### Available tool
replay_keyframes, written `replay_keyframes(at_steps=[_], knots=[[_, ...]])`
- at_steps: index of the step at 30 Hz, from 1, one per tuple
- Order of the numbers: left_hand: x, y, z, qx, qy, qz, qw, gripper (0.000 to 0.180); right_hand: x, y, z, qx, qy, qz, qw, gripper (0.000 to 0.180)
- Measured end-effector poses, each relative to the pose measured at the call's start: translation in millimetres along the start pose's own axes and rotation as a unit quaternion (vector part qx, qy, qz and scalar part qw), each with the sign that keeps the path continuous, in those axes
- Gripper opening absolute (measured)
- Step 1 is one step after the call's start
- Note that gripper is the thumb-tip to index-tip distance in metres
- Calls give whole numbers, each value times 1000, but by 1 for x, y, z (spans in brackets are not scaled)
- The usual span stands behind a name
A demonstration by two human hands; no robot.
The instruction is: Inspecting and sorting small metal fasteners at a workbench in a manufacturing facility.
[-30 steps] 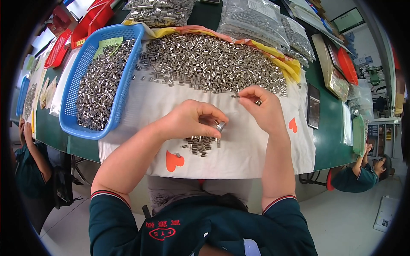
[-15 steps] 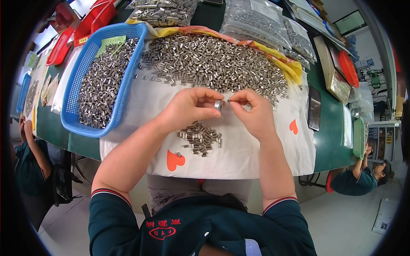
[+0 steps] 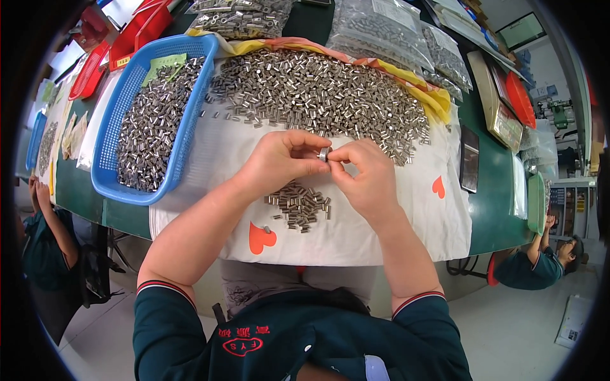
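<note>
My left hand (image 3: 279, 159) is closed, thumb and fingers pinching a short round metal ring-like piece (image 3: 324, 154). My right hand (image 3: 368, 174) is closed too, its fingertips meeting the right face of that piece. Whatever sits between the right fingertips is hidden. Just below my hands, a small pile of short metal sleeves (image 3: 298, 204) lies on the white cloth (image 3: 362, 244). A single sleeve (image 3: 266, 230) rests apart on a printed red heart. Beyond my hands spreads a much larger heap of similar sleeves (image 3: 318, 95).
At the left stands a blue basket (image 3: 105, 155) filled with sleeves. Clear bags of metal parts (image 3: 381, 32) line the back. A dark phone-like slab (image 3: 469, 159) lies on the green table (image 3: 486, 219) at right. Other people sit at both sides, one at right (image 3: 534, 267).
My right hand has moved left, closing the gap so its fingertips now touch the round metal piece. The left hand has stayed nearly still.
</note>
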State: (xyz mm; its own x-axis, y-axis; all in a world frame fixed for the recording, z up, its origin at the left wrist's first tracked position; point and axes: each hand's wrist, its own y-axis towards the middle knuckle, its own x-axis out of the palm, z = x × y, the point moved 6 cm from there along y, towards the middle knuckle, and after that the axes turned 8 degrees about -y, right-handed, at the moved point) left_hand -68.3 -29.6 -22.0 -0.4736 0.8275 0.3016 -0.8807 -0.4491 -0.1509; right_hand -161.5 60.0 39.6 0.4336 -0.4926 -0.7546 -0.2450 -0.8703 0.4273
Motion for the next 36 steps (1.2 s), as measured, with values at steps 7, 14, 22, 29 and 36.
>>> replay_keyframes(at_steps=[7, 14, 22, 29, 36], knots=[[4, 0, 0, -18, -15, -22, 999, 33, 0, 1, 18, 100, 131, -104, 981, 10], [16, -8, 3, -44, 37, -98, 994, 34, -19, -1, 55, 225, 133, -92, 961, 10], [15, -5, 1, -45, 30, -111, 992, 32, -6, -1, 55, 160, -164, -102, 968, 5], [12, -5, 0, -49, -4, -111, 993, 32, -2, -4, 45, 114, -166, -127, 971, 3], [4, 1, 0, -32, -81, -56, 995, 33, -8, 1, 35, 168, -14, -83, 982, 3]])
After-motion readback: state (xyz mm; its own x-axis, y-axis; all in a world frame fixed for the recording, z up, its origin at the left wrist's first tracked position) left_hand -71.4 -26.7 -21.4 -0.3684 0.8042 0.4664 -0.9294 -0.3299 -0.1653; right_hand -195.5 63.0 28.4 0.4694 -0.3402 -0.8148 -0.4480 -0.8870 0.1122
